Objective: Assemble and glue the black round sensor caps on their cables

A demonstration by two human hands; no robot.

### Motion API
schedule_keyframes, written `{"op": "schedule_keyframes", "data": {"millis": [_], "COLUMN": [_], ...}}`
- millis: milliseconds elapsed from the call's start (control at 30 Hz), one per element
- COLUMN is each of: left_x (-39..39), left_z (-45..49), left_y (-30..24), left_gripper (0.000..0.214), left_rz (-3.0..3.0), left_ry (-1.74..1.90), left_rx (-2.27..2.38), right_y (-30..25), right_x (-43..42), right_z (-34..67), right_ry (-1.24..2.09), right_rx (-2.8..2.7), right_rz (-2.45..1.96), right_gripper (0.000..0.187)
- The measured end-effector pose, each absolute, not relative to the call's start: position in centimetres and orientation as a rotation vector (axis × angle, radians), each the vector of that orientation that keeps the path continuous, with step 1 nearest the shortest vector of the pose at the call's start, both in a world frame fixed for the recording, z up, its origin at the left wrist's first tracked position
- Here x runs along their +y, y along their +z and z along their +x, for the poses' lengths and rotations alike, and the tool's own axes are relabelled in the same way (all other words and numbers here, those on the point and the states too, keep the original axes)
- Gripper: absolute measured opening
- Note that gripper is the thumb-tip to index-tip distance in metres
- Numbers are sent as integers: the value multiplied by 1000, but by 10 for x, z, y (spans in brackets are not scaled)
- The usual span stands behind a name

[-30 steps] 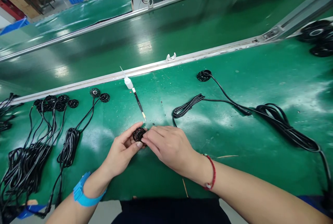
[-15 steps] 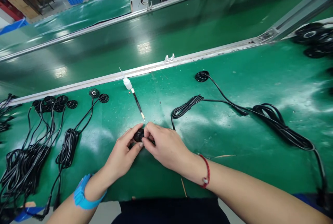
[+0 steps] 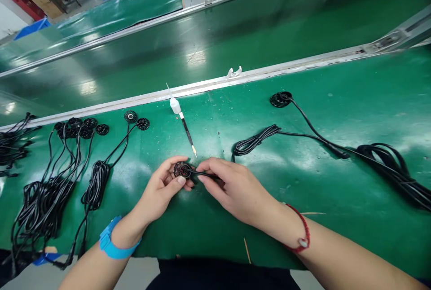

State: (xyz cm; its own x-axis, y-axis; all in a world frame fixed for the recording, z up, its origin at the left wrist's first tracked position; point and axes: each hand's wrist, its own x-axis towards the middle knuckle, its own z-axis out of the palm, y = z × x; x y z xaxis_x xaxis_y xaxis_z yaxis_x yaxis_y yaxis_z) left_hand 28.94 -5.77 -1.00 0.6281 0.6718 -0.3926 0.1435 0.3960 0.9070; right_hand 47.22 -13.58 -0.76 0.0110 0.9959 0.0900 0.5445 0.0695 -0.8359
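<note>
My left hand [image 3: 164,186] grips a round black cable-end disc [image 3: 182,169] between thumb and fingers, its slotted face turned up toward me. From the disc's middle a black cable [image 3: 205,173] runs right, pinched by the thumb and fingers of my right hand [image 3: 232,186]. Part of that cable is hidden under the right hand; a tied coil [image 3: 257,141] emerges beyond it. Just past the disc, a thin black stick with a pale tip [image 3: 187,135] lies on the green table, beside a small white bottle [image 3: 174,105] with a fine nozzle.
Bundled black cables with discs [image 3: 43,204] lie at left, with another pair [image 3: 97,184] nearer. At right rest another disc [image 3: 280,99] and a thick cable coil [image 3: 390,164]. A metal rail [image 3: 202,87] with a white clip [image 3: 235,72] borders the table's back. Wooden sticks [image 3: 247,250] lie near the front.
My right hand has drawn back rightward from the disc and now holds its cable. The disc's face and cable have come into sight. The view has shifted slightly left.
</note>
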Motion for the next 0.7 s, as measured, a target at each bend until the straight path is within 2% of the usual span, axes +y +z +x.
{"op": "schedule_keyframes", "data": {"millis": [200, 500, 700], "left_x": [-58, -61, -64], "left_z": [290, 288, 286], "left_y": [-4, -8, -11], "left_gripper": [46, 44, 49], "left_rz": [1167, 1145, 1250], "left_ry": [345, 349, 307], "left_rx": [912, 907, 955], "right_y": [-11, -8, -8], "right_x": [-137, -135, -134], "right_z": [470, 468, 466], "right_ry": [512, 824, 859], "right_rx": [-1790, -1571, -1558], "right_rz": [-1544, -1573, -1657], "right_gripper": [20, 17, 17]}}
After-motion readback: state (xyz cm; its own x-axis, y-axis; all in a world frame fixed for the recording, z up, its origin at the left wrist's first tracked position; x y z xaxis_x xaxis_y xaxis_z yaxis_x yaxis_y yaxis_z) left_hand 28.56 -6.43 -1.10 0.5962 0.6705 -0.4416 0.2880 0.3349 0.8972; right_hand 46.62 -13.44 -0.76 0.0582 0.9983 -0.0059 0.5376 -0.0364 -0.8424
